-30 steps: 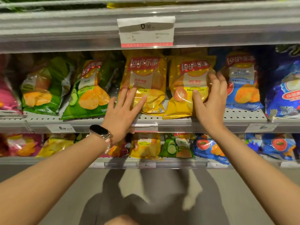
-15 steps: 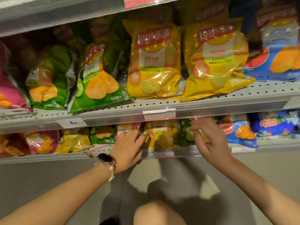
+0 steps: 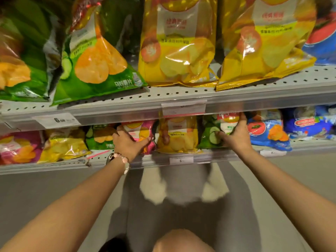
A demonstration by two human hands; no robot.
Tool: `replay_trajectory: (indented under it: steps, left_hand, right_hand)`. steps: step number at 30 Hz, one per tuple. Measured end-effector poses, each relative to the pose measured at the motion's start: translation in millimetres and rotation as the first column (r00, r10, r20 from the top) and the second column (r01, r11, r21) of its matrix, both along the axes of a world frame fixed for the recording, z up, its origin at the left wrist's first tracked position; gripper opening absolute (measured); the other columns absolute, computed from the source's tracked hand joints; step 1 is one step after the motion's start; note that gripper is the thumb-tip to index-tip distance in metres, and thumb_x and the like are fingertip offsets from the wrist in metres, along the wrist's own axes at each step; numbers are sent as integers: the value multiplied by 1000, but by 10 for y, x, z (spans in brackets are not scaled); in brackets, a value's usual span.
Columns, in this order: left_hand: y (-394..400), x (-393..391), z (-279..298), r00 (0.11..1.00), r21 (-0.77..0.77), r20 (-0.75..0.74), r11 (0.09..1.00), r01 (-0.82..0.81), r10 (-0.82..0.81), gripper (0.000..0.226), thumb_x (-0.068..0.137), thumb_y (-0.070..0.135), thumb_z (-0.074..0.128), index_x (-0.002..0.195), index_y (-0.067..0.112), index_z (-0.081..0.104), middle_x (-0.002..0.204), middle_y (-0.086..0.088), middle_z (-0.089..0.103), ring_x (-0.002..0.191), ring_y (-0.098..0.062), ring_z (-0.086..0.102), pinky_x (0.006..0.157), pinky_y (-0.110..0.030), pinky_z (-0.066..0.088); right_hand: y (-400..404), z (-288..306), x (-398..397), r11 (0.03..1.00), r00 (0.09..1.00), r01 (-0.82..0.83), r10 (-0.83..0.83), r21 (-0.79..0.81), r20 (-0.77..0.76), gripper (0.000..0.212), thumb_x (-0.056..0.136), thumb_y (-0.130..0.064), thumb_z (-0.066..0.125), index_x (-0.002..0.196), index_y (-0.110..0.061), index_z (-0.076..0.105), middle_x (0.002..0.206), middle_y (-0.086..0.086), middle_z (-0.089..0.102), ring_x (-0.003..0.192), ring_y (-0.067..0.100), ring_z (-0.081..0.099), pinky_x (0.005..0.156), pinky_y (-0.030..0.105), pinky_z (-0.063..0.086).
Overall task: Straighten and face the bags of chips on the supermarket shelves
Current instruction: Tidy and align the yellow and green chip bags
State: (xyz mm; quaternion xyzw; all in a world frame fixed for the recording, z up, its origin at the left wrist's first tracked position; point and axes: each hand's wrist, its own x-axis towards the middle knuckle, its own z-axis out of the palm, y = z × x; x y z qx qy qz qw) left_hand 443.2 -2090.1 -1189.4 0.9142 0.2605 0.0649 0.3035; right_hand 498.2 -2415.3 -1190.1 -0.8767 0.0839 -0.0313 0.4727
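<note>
While your left hand (image 3: 130,143) wraps a curled grip on the pink chip bag (image 3: 143,135) at 9 o'clock of the small yellow bag (image 3: 177,137), your right hand (image 3: 236,135) clasps the green cucumber bag (image 3: 211,134) at its 3 o'clock, lower shelf (image 3: 54,163). Price tags (image 3: 56,120) read "6"; other print blurred.

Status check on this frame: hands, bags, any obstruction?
Left hand grips pink bag, lower shelf. Right hand grips green cucumber bag. Yellow bag between, untouched. Nothing blocking.
</note>
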Motion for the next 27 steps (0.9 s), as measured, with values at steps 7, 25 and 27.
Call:
replay_trajectory:
  steps: [7,25,27]
  left_hand:
    - [74,42,-81,983,-299,184,950,85,-30,88,57,35,91,125,3,45,111,-8,66,100,-27,65,89,-39,53]
    - [77,-154,162,946,-162,324,985,65,-9,71,68,23,84,126,11,44,97,5,59,84,-15,57,75,-25,42]
    - [175,-277,192,950,-150,311,987,56,-7,68,68,23,84,123,12,45,95,5,59,82,-15,56,73,-25,42]
  right_hand:
    - [62,-150,48,991,990,130,-129,24,-49,69,72,-13,80,127,-4,38,115,17,60,105,34,58,85,33,42]
    - [439,253,-553,944,963,99,-170,315,209,50,72,-5,77,112,-20,52,96,-4,63,86,14,61,80,33,51]
    - [606,310,-677,937,965,60,-143,343,222,52,72,-5,76,105,-36,51,94,-14,63,83,3,61,76,23,49]
